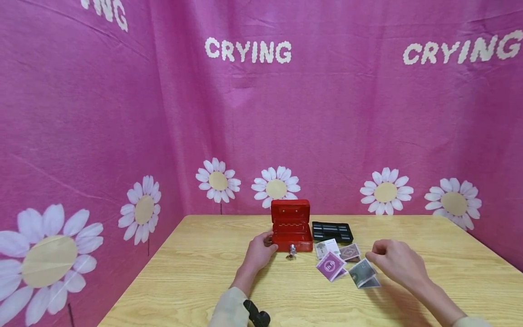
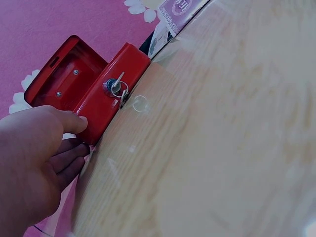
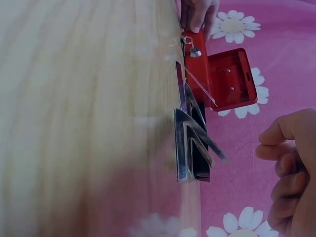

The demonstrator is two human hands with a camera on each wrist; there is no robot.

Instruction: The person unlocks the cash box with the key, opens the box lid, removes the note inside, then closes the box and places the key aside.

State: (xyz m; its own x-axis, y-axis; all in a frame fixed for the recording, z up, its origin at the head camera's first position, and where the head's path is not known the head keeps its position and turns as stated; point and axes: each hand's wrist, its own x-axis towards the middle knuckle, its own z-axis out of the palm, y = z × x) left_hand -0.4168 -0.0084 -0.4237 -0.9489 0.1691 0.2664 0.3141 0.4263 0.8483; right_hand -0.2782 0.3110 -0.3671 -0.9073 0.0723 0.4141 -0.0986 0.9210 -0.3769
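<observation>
A red cash box point(image 1: 292, 236) stands on the table with its lid point(image 1: 291, 211) raised and its inside showing red. My left hand point(image 1: 260, 250) grips its left side, the thumb on the front corner. Keys on a ring point(image 2: 118, 90) hang from the lock at the box's front. To the right lie folded banknotes: a purple one point(image 1: 330, 266), a grey-green one point(image 1: 362, 271), a brown one point(image 1: 349, 251) and a pale one point(image 1: 327, 248). Over the table beside the grey-green note, my right hand point(image 1: 398, 261) hovers with loosely curled fingers and holds nothing.
Behind the banknotes lies a black compartment tray point(image 1: 332, 231), right beside the cash box. The wooden table point(image 1: 184, 272) ends at a pink curtain point(image 1: 327, 113) printed with daisies. A black strap device point(image 1: 257, 314) is on my left forearm.
</observation>
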